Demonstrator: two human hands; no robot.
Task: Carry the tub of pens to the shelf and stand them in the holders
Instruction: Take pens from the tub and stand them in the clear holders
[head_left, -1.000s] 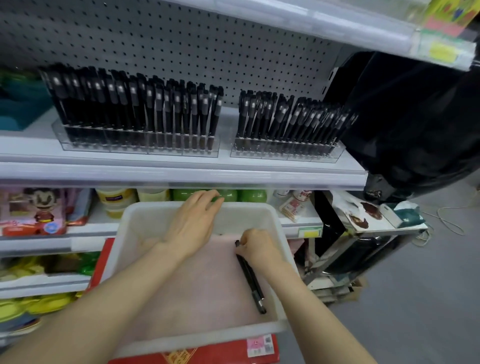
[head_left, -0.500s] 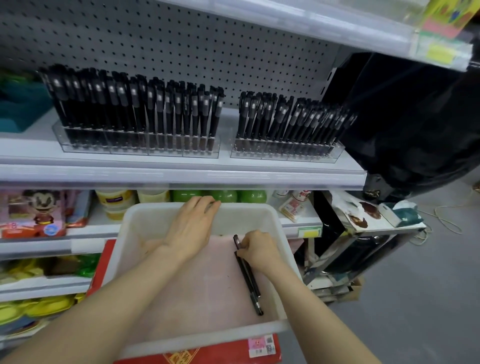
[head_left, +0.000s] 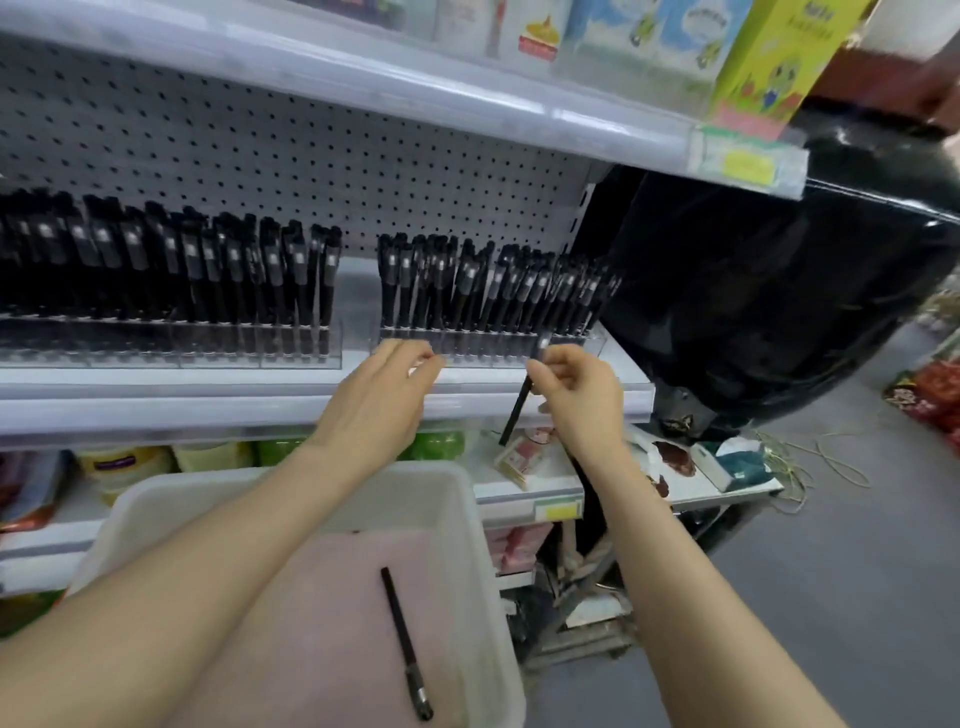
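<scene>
right hand (head_left: 582, 395): fingers pinched round one black pen (head_left: 521, 400), pen near upright, top end at front of right holder (head_left: 488, 349)
left hand (head_left: 382, 400): fingers loosely curled, tips at front edge of right holder, nothing clearly held
tub (head_left: 483, 571): white, below the hands, one loose pen (head_left: 407, 644) lying on its pink floor
shelf (head_left: 208, 387): two clear holders, left holder (head_left: 171, 348) and right one, both packed with standing black pens

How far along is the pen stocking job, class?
Done: the tub is at the shelf and both clear holders look nearly full. In hand: the right hand lifts one pen toward them; the left hand is beside. Left: one last pen in the tub.
</scene>
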